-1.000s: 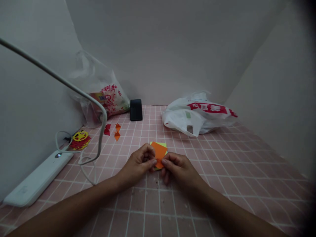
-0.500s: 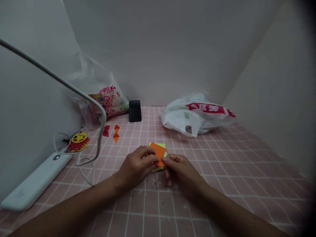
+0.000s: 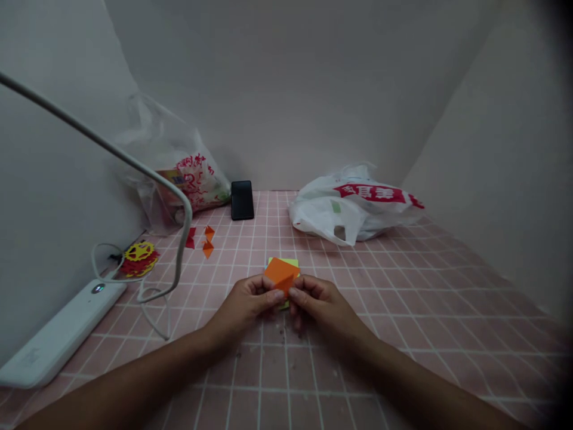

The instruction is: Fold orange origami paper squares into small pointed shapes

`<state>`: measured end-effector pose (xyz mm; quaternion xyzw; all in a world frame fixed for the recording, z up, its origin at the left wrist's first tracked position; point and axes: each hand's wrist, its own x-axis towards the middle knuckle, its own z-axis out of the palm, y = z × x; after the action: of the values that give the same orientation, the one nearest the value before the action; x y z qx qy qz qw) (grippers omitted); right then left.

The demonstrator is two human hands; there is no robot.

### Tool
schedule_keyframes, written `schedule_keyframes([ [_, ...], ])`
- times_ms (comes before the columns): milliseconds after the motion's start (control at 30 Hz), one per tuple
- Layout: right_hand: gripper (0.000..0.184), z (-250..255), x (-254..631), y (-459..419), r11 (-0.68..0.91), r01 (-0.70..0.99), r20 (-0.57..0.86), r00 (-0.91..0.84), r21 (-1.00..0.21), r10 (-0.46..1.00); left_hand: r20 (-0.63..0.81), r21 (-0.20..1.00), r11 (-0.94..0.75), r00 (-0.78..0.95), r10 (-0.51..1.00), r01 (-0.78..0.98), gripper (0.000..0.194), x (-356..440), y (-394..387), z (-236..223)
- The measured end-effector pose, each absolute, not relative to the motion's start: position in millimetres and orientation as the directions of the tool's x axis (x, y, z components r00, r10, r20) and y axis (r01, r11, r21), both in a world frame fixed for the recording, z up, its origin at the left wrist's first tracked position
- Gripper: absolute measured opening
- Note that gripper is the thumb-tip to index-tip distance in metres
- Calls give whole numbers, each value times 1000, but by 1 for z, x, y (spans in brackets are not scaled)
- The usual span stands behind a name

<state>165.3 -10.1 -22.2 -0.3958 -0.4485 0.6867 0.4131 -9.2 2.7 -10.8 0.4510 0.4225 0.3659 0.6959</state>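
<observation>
An orange square of paper is held between my two hands, its near edge bent up slightly at the fingers. My left hand pinches its near left side with thumb and fingers. On the near right side, my right hand pinches it too, with the lower fingers curled beneath. Behind and below the orange sheet, a stack of yellow-green paper shows on the table; most of it is hidden. Farther left lie small folded orange paper pieces and a folded red piece.
Red and yellow cut-out shapes lie at the left beside a white power bank with a grey cable rising from the table. A black phone rests at the back between a clear plastic bag and a white bag.
My left hand has shifted from lying over the orange paper to pinching its near left edge with the thumb on top. The near edge now looks bent. The view has shifted slightly.
</observation>
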Motion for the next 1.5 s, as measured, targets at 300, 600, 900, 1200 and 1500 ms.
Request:
schedule_keyframes([
  [300,20,-19,166,-11,-184,-76,-158,-266,-980,951,-315,929,366,415,853,-48,29,-10,2,-13],
  [600,17,-15,165,-12,-52,-76,-39,-161,-996,986,-213,968,245,363,907,-46,25,-6,3,-9],
  [900,16,-19,163,-15,-33,-85,-16,-187,-996,982,-139,975,196,396,908,-107,20,-8,0,-17],
  [1200,25,-18,159,-17,-76,-158,-48,-171,-985,984,-35,999,24,325,945,39,12,-7,-2,-13],
  [1500,11,-18,161,-18,-27,-136,1,-198,-990,980,36,976,-118,400,916,183,17,-10,-7,-10],
])
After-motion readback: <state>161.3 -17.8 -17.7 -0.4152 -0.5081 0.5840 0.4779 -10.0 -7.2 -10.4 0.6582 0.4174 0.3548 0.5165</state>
